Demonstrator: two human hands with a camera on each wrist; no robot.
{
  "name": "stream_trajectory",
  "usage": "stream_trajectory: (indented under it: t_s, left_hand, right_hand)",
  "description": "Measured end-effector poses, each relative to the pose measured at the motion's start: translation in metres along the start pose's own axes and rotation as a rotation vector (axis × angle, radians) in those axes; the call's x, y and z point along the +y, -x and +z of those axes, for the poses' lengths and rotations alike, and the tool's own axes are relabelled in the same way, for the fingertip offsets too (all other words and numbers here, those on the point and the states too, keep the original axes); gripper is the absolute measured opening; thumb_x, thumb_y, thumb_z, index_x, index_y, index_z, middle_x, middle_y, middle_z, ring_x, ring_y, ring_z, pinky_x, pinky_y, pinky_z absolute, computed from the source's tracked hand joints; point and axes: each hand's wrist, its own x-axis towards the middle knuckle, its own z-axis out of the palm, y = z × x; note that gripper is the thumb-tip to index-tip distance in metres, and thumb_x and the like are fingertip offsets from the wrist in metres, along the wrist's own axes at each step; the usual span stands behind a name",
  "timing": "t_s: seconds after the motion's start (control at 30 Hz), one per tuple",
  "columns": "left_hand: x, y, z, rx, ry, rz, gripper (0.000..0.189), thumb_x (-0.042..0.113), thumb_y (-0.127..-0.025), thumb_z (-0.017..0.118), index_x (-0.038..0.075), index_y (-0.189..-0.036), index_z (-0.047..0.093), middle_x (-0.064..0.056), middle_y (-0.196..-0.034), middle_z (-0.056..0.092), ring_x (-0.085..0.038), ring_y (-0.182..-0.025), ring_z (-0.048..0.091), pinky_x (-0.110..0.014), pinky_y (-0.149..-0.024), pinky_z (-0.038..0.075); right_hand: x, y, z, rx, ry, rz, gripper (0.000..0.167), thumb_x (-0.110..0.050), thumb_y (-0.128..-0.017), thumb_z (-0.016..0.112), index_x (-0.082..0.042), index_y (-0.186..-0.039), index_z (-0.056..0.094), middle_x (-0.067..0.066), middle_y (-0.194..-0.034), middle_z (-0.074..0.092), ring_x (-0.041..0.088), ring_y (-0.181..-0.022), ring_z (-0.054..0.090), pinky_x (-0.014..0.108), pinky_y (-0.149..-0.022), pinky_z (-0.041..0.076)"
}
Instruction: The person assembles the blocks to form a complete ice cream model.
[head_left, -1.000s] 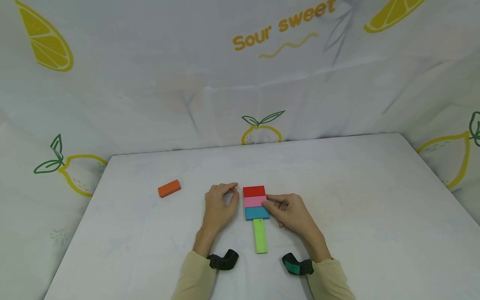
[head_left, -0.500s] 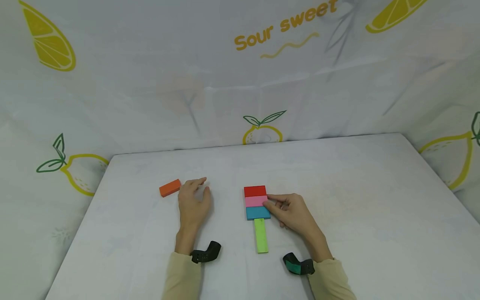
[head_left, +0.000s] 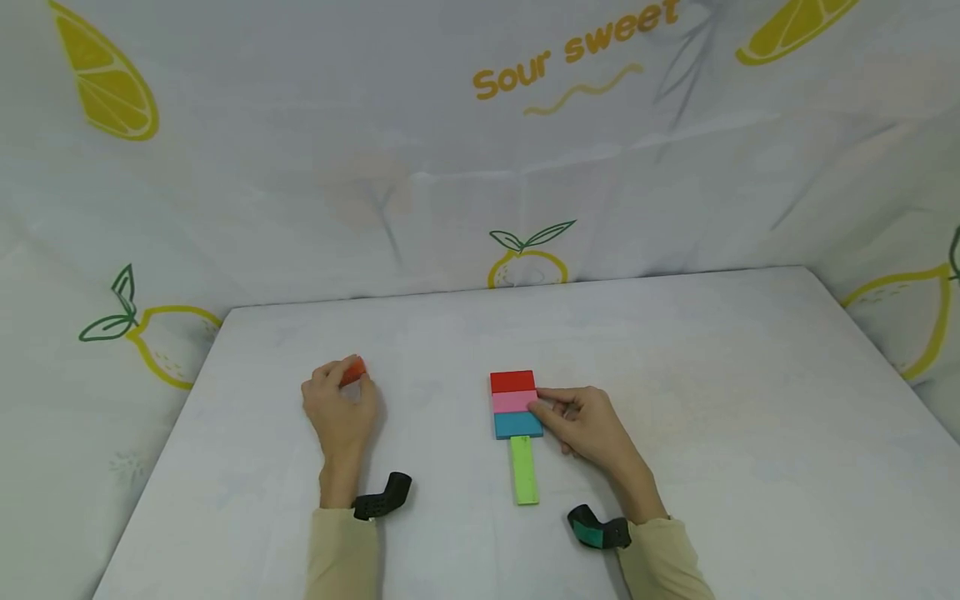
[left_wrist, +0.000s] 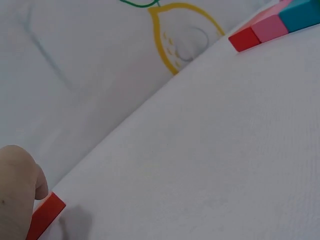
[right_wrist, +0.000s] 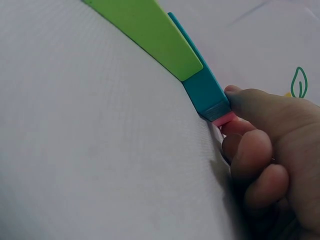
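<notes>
In the head view my left hand (head_left: 341, 404) is at the orange block (head_left: 354, 371). Its bent fingers and thumb hold the block and cover most of it; one end shows in the left wrist view beneath a curled finger. My right hand (head_left: 592, 425) has thumb and forefinger on the right end of the pink block (head_left: 513, 402), other fingers curled under. The pink block lies flat between a red block (head_left: 512, 381) and a blue block (head_left: 517, 425), all touching side by side. A light green block (head_left: 524, 471) runs lengthwise from the blue block's near side.
A white cloth covers the table (head_left: 675, 350). Behind it hangs a white curtain (head_left: 420, 208) printed with lemons. Each wrist wears a black camera band, the left band (head_left: 382, 496) and the right band (head_left: 598, 529).
My left hand has moved left from beside the row of blocks to the orange block, and its fingers have closed over it. My right hand stays at the pink block.
</notes>
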Motion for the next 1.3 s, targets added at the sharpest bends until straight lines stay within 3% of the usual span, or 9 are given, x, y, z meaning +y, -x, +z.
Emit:
stream_trajectory:
  t_s: [0.17,0.33,0.47,0.6,0.8,1.3]
  left_hand:
    - [-0.0033,-0.0021,-0.0045,0.058,-0.055,-0.111,0.037,0.000,-0.084,0.062,-0.004,-0.119,0.072,-0.029,-0.119,0.065,-0.047,-0.109,0.049,-0.054,-0.093,0.033]
    - [-0.0009,-0.0027,-0.0066,0.101,-0.097,-0.167,0.041,0.002,-0.083,0.060,-0.004,-0.123,0.069,-0.030,-0.121,0.063,-0.049,-0.109,0.047,-0.056,-0.091,0.030]
    - [0.0006,-0.0035,-0.0079,0.089,-0.114,-0.213,0.043,0.004,-0.084,0.059,-0.004,-0.125,0.068,-0.030,-0.125,0.062,-0.050,-0.112,0.045,-0.059,-0.094,0.029]
    - [0.0007,-0.0034,-0.0096,0.024,-0.154,-0.261,0.047,0.008,-0.085,0.058,-0.004,-0.131,0.065,-0.028,-0.134,0.059,-0.049,-0.118,0.044,-0.061,-0.098,0.029]
    - [0.0012,-0.0018,-0.0107,-0.065,-0.224,-0.269,0.051,0.014,-0.088,0.055,-0.002,-0.136,0.062,-0.028,-0.139,0.058,-0.048,-0.121,0.045,-0.061,-0.095,0.028]
    - [0.0028,0.0008,-0.0067,-0.096,-0.239,-0.239,0.045,0.012,-0.090,0.053,0.002,-0.132,0.066,-0.026,-0.131,0.058,-0.045,-0.118,0.045,-0.058,-0.092,0.029]
  right_hand:
    - [-0.0005,0.0006,-0.0003,-0.001,-0.005,0.011,0.044,-0.027,-0.092,0.077,-0.002,-0.128,0.071,0.001,-0.054,0.052,0.016,-0.039,0.051,0.021,-0.042,0.034]
    - [-0.0014,0.0004,-0.0004,-0.002,-0.010,0.009,0.044,-0.027,-0.092,0.076,-0.003,-0.128,0.071,0.001,-0.054,0.051,0.016,-0.039,0.051,0.021,-0.042,0.034]
    - [-0.0018,0.0000,-0.0003,0.002,-0.008,0.005,0.043,-0.026,-0.092,0.077,-0.003,-0.128,0.071,0.001,-0.054,0.051,0.016,-0.039,0.051,0.021,-0.042,0.033]
    - [-0.0012,-0.0002,0.0005,0.002,0.000,0.010,0.043,-0.028,-0.092,0.077,-0.004,-0.128,0.071,0.001,-0.054,0.052,0.016,-0.039,0.051,0.021,-0.042,0.033]
    - [0.0001,0.0001,0.0012,-0.001,-0.009,0.015,0.044,-0.028,-0.092,0.077,-0.004,-0.128,0.071,0.001,-0.055,0.053,0.016,-0.039,0.052,0.021,-0.042,0.033]
    - [0.0015,0.0005,0.0009,0.002,-0.010,0.021,0.043,-0.028,-0.092,0.077,-0.004,-0.128,0.071,0.001,-0.054,0.053,0.017,-0.040,0.052,0.021,-0.042,0.034]
